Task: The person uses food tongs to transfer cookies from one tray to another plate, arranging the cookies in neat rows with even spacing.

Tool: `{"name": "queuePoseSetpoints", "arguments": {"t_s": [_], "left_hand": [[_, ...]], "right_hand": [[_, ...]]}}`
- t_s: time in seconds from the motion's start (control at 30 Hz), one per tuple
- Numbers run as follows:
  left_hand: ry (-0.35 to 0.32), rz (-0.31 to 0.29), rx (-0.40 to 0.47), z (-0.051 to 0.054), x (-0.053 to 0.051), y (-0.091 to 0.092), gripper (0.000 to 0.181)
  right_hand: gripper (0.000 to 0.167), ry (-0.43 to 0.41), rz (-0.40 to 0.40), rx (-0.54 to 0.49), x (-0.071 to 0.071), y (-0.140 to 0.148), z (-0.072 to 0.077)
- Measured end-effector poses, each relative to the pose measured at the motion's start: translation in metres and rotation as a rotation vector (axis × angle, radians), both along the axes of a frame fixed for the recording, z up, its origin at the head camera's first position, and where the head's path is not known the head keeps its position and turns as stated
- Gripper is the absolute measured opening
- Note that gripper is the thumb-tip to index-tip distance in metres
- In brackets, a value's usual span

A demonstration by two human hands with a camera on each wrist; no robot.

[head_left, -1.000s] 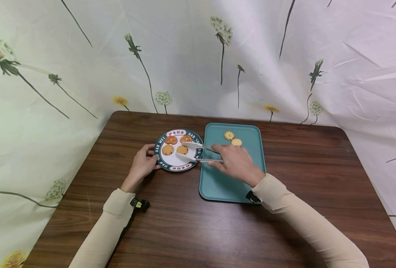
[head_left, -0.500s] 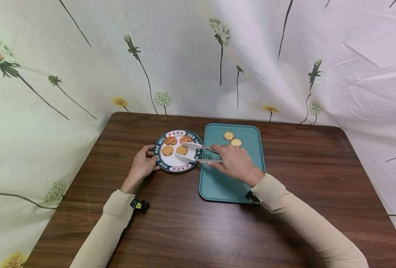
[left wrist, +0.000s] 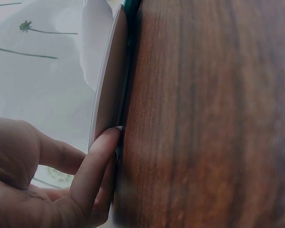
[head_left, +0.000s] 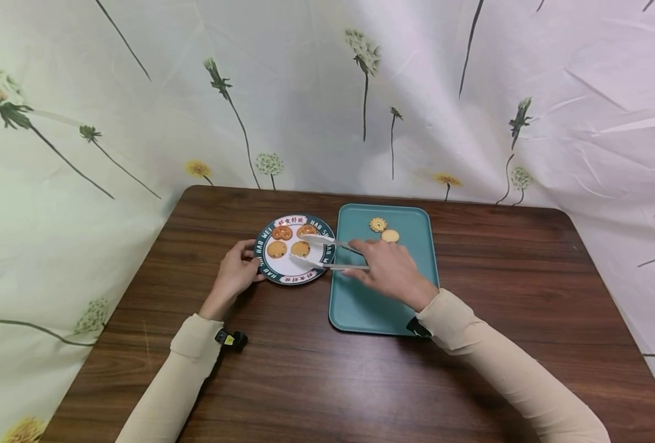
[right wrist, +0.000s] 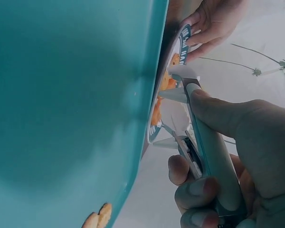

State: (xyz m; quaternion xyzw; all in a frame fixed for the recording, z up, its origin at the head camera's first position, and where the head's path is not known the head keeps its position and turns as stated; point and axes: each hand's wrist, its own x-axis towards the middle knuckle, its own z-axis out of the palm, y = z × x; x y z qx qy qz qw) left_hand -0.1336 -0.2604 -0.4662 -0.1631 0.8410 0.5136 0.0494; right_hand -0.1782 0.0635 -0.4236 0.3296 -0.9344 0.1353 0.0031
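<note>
My left hand (head_left: 235, 269) holds the left rim of a round plate (head_left: 294, 278) with a dark green lettered border. In the left wrist view, thumb and fingers meet the plate's edge (left wrist: 109, 85) low over the wood. Two pretzels (head_left: 281, 232) lie at the back of the plate, and two round cookies with dark bits (head_left: 277, 249) in front. Metal tongs (head_left: 345, 266) with white tips are gripped in my right hand (head_left: 390, 272). Their spread tips reach over the plate on both sides of the right-hand cookie (head_left: 301, 248); whether they touch it I cannot tell.
A teal tray (head_left: 360, 307) sits right of the plate, partly under my right hand. On its far part lie a flower-shaped cookie (head_left: 378, 224) and a plain round one (head_left: 390, 235). Behind the wooden table (head_left: 504, 271) hangs a dandelion-print cloth (head_left: 316, 92).
</note>
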Motion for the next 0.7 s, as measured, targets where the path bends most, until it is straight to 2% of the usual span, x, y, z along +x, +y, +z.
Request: {"name": "queuePoseSetpoints", "arguments": {"t_s": [0.5, 0.7], "left_hand": [[0.000, -0.008, -0.018, 0.000, -0.001, 0.000, 0.055], [0.005, -0.006, -0.004, -0.001, -0.001, 0.000, 0.054]], "right_hand": [[0.053, 0.009, -0.046, -0.039, 0.002, 0.023, 0.009], [0.053, 0.046, -0.071, -0.047, 0.002, 0.035, 0.009]]}}
